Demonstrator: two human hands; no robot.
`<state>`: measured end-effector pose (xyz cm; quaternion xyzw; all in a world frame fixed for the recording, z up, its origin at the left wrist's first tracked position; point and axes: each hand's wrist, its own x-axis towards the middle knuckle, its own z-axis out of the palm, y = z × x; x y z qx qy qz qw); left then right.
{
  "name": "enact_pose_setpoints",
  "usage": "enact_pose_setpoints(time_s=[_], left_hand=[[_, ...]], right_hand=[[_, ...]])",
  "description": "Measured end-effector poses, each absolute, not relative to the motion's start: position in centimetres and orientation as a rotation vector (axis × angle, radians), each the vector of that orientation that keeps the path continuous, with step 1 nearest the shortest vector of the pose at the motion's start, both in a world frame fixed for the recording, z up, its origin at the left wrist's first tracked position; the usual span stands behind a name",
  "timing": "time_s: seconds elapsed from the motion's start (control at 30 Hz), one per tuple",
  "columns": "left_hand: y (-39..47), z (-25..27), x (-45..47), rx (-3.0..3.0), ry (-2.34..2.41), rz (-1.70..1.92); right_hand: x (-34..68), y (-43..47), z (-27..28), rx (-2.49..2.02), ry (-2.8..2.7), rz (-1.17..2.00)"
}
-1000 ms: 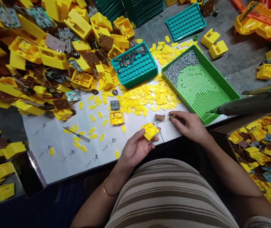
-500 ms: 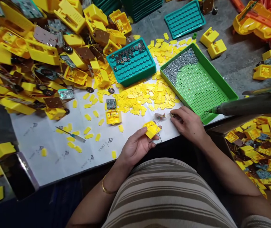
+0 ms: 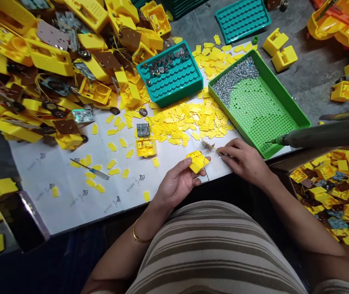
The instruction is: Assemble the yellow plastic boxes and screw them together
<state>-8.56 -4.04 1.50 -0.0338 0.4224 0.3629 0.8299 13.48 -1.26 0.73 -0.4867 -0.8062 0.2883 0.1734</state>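
Observation:
My left hand (image 3: 177, 182) is closed around a small yellow plastic housing (image 3: 197, 162), its hollow side partly turned up. Thin wires run from this housing to a small circuit board (image 3: 208, 145) just to its right. My right hand (image 3: 242, 161) pinches something small and dark at the wires by the board, which I cannot make out clearly. Farther left on the white sheet (image 3: 70, 204) lies another yellow housing (image 3: 145, 148) with a grey board (image 3: 143, 130) beside it. Many flat yellow tabs (image 3: 183, 122) are heaped just beyond my hands.
A green perforated tray (image 3: 263, 106) with screws (image 3: 235, 79) stands right of the tabs. Behind them is a teal tray (image 3: 177, 81) holding small metal discs. A screwdriver (image 3: 99, 174) lies left. A dark tool (image 3: 324, 134) juts in from the right above a box of yellow parts (image 3: 339, 183).
The circuit board has tilted, now seen nearly edge-on, as my right hand turned. My left hand keeps the yellow housing with a slight shift. The whole view has moved a little.

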Motion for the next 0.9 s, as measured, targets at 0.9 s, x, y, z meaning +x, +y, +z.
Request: enact_pose_setpoints(time_s=[0.9], left_hand=[[-5.4,1.1,-8.3,0.297,0.892,0.792]], right_hand=[[10.9,-2.0,2.6,-1.348,-1.673,1.422]])
